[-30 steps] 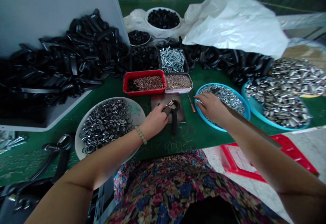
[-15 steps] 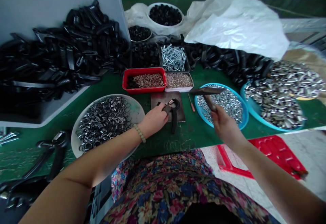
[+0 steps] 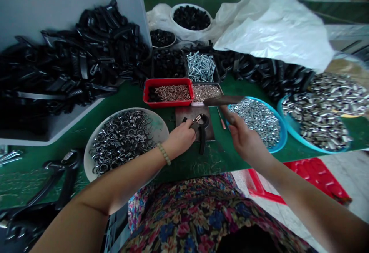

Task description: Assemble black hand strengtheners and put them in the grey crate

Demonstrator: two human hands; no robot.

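My left hand (image 3: 183, 138) is closed on a black clamp-like part (image 3: 203, 136) with a ring-shaped end and a bright metal piece near the fingertips. That part rests on a flat metal plate (image 3: 180, 114) on the green table. In my right hand (image 3: 248, 138) is a hammer (image 3: 223, 100), gripped by its handle, its dark head raised to the right of the part. A thin screwdriver (image 3: 222, 122) with a reddish handle lies between the plate and a blue basin (image 3: 284, 134) of small shiny metal pieces.
Left of the plate stands a white dish (image 3: 88, 157) of metal rings. Behind it are a red tray (image 3: 168, 104) of pins and a box of bolts (image 3: 201, 66). Black handles (image 3: 95, 42) are heaped at left. Another blue basin (image 3: 325, 151) holds metal sleeves at right.
The hammer has moved left, closer to the black part, with my right hand. My left hand keeps its hold on the part. The whole view has shifted slightly.
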